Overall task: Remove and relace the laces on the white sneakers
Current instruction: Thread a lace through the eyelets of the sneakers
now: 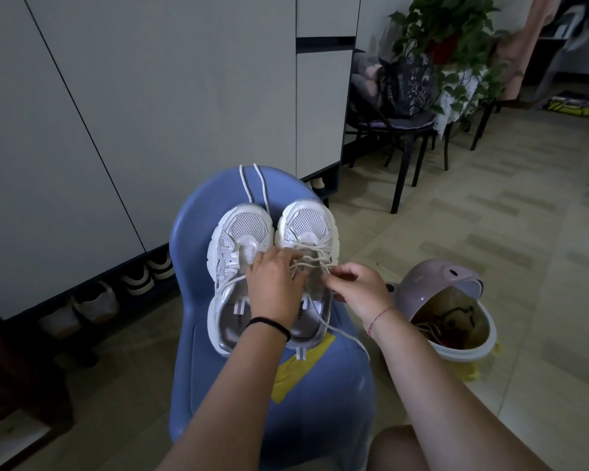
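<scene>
**Entry: pair of white mesh-and-synthetic sneakers.** They stand side by side with toes pointing far, on a blue moulded plastic chair point(198, 232).

- **Left sneaker** point(240, 239): we see its far eyelets bare. One cream strand crosses its opening towards the left hand.
- **Right sneaker** point(308, 226): a cream cord threaded lace point(312, 257) crosses its far eyelets.
- **Loose lace** point(249, 185): a second cream cord, trailing from between the toes over the chair's far edge.

**Hidden or unclear**
- The left hand point(274, 283) lies over the gap between the sneakers, fingers bent onto the crossings. Its fingertips are out of sight, so we cannot tell whether it grips anything. It covers most of the right sneaker's opening.
- The right hand point(357, 290) pinches the threaded lace between thumb and forefinger at that sneaker's right side.
- A strand runs near under the right forearm, and its end is cut off by the arm.

**Writing**
- A small dark-lettered tab point(300, 312) inside the right sneaker begins "CE". We cannot make out the rest.

**Worn items**
- Black elastic band point(269, 326) and thin gold ring point(257, 262) on the left.
- Red thread point(380, 316) on the right wrist.

**Surroundings**
- Yellow tape patch point(300, 368) on the chair's near part.
- Pink swing-lid bin point(432, 283) on the floor to the right, its contents dim.
- White cabinet doors point(116, 113) to the left, with shadowed shoes point(140, 280) beneath.
- Potted green plant point(453, 25) at far right.
</scene>
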The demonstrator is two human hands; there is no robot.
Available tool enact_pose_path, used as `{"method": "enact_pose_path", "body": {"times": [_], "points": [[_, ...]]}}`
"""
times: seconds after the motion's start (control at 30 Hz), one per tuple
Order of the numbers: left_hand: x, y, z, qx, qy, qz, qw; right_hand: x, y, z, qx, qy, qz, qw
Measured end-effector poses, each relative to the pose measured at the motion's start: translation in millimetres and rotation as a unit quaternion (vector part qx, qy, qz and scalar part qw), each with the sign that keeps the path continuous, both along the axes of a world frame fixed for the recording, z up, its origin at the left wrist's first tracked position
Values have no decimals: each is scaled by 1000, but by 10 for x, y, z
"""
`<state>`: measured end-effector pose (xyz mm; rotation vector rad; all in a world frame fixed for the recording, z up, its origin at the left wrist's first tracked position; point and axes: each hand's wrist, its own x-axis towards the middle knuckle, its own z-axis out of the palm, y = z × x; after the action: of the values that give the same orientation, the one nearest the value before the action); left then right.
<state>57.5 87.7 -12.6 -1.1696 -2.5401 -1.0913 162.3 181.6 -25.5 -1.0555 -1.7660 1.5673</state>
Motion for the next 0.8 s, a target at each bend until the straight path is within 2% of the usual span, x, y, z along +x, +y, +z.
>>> {"method": "enact_pose_path", "body": {"times": [0.13,0.33,0.43,0.5,0.67,0.73,0.8], "points": [[2,62,-50,32,-14,-11,999,1,-1,3,-4,4,1,1000],[-20,93,-89,18,32,-11,999,-15,-4,12,0,-3,-2,1000],[-16,54,-4,60,5,2,998,-29,-14,15,3,-4,-3,1000],[-37,-35,100,114,-29,36,992,-24,-10,7,8,-8,-3,1000],[-315,-387,243,209,-92,214,950,14,13,-6,2,-6,0,1000],[-382,-450,226,173,-119,221,952,-11,7,-4,-1,-2,1,1000],[-343,-435,209,108,-132,170,971,-45,-1,-11,0,-1,-2,1000]]}}
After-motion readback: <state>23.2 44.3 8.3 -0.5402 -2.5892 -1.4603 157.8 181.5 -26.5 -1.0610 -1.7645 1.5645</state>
